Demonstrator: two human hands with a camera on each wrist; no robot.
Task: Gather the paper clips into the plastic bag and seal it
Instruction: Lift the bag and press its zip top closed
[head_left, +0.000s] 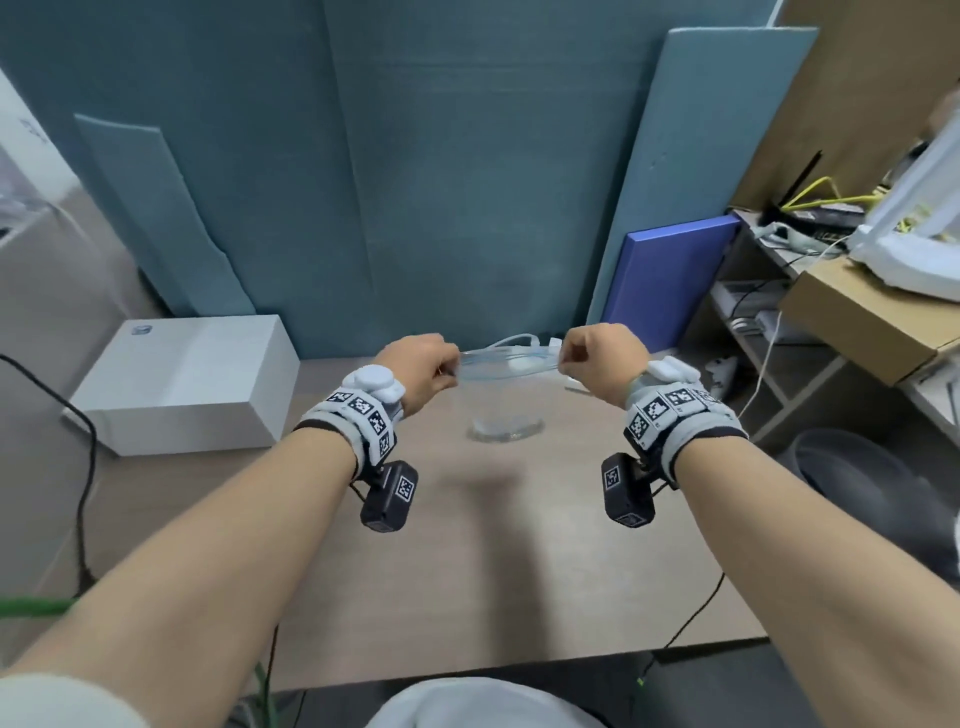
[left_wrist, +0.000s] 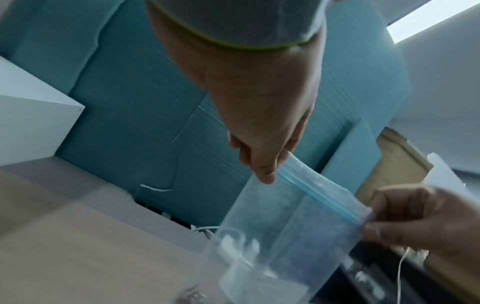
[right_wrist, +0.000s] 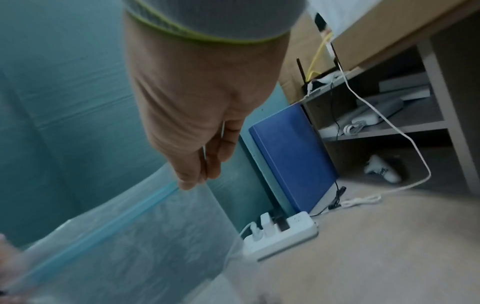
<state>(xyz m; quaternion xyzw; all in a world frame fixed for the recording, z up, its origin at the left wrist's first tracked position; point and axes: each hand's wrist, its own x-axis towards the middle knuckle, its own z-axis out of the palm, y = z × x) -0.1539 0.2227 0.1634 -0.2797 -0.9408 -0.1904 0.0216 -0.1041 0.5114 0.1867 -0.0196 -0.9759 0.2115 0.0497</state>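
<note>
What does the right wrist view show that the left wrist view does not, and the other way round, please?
Only the right wrist view shows the white power strip and the blue board leaning behind it. Only the left wrist view shows both hands at once: the left hand and the right hand each pinching an end of the blue zip strip. Both show the plastic bag held up above the table.

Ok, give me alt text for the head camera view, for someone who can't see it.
Both hands, left hand and right hand, pinch the top corners of a clear bag held above a table; a white box sits left.
</note>
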